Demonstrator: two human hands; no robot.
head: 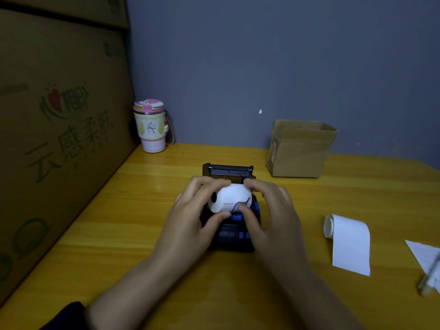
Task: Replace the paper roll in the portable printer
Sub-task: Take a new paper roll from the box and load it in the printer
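A full white paper roll [228, 197] was held just above the open paper bay of the small black portable printer [232, 234], which sat on the yellow wooden worktop [119, 222] near its middle. The printer's lid [228, 170] stood open behind the roll. The left hand [190, 217] gripped the roll's left end, its fingers [204, 184] curled over the top and the thumb pressed beneath, so the roll was clamped between them. The right hand [269, 210] pinched the roll's right side, thumb at the front near a blue mark on the paper and the other fingers over the top. The blue buttons on the printer's front were too blurred to read.

To the right on the worktop lay a nearly spent roll [345, 239] with a long strip of paper unwound toward the viewer. Further right, at the frame's edge, lay a white sheet [423, 253] and a small blurred object I cannot identify. A small open cardboard box [300, 151] stood behind the printer to the right. A pink-lidded tumbler [151, 126] with a floral pattern stood at the back left corner. Along the left side leaned a large carton [59, 129] printed in green Chinese characters reading 云感柔肤, beneath a red-and-green logo.
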